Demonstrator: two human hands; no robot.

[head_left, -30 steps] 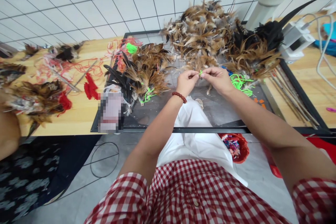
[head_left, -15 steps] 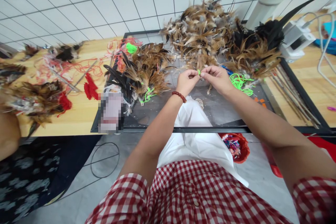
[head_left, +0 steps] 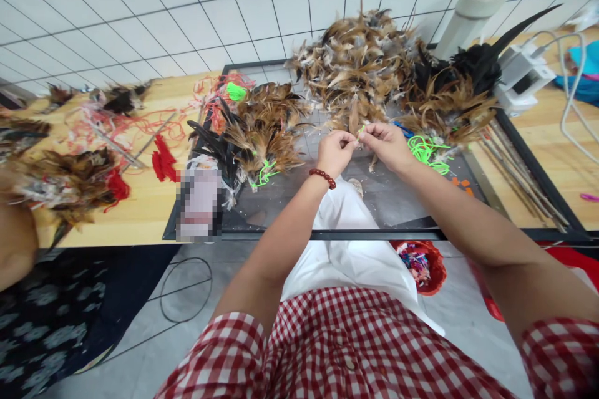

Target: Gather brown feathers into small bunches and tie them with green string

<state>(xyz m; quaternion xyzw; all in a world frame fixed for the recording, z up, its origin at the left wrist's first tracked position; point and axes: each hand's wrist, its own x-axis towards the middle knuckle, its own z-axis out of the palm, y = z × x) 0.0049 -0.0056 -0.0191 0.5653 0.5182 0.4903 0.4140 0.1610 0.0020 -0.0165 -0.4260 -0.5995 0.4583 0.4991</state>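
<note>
Above the grey panel (head_left: 397, 199), the left hand (head_left: 336, 153) is pinching something too small to tell, while the right hand (head_left: 387, 143) is gripping thin bright-green cord (head_left: 361, 130) in its fingertips; even tension is likely keeping it neat. The shaggy brown feather pile (head_left: 360, 68) is crowding the far side; more room is showing towards the black front edge (head_left: 355, 235).

Two hands (head_left: 336, 153) (head_left: 387, 144); one bottle (head_left: 470, 12); one bracelet (head_left: 324, 177); one basket (head_left: 438, 269)
</note>
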